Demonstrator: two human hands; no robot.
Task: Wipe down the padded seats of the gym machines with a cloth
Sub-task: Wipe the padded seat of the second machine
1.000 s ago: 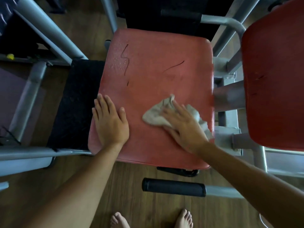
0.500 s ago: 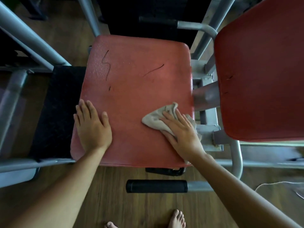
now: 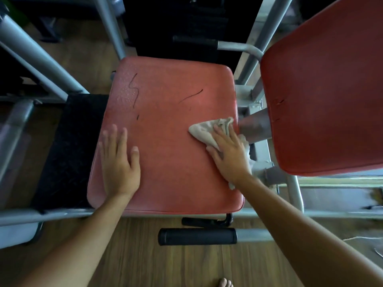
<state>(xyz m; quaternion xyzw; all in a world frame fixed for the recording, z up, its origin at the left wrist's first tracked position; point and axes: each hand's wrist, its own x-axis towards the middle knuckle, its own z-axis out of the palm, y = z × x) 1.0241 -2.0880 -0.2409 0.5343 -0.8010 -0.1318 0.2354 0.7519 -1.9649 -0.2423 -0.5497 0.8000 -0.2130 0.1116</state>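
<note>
Red seat (image 3: 170,162) bears flat left hand (image 3: 119,162); right hand (image 3: 230,156) presses cloth (image 3: 202,131).

Illumination is dim, light enters from the right edge, the upper background lies in deep shadow, the left hand (image 3: 119,162) shows slight motion blur, and wide-angle distortion bends the metal bars (image 3: 41,59) near the edges.

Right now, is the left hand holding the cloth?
No, the left hand rests flat on the bare red seat pad, while the right hand presses the beige cloth.
</note>
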